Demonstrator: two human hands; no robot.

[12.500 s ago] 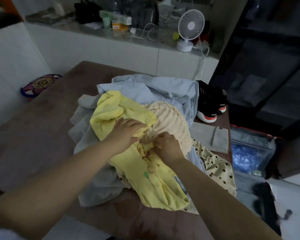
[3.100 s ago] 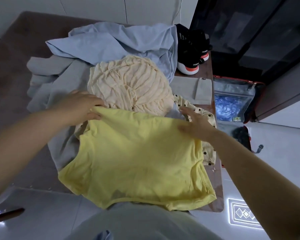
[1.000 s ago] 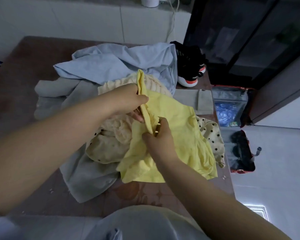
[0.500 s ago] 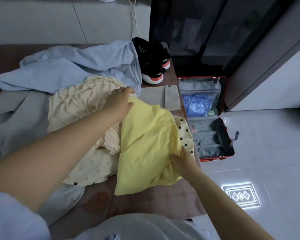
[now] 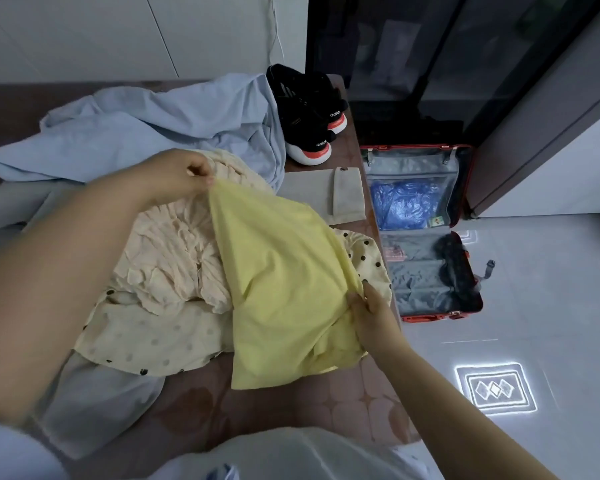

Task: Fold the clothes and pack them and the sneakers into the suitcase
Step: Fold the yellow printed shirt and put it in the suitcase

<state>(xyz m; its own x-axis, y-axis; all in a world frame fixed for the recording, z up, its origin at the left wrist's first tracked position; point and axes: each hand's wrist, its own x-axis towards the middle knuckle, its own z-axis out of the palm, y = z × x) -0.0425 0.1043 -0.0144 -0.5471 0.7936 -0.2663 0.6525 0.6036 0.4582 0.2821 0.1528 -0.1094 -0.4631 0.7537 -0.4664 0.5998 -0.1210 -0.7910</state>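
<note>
Yellow shirt [image 5: 284, 271] is stretching away from us: we are pinching its far corner with our left hand [image 5: 181, 174], its near edge with our right hand [image 5: 371, 308], nearer the suitcase [image 5: 413, 285].

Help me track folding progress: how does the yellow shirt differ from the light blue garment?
The yellow shirt is gripped by the left hand and right hand; the light blue garment lies untouched. The yellow shirt is folded into a narrow panel; the light blue garment is crumpled and spread wide. Both are outside the suitcase.
</note>
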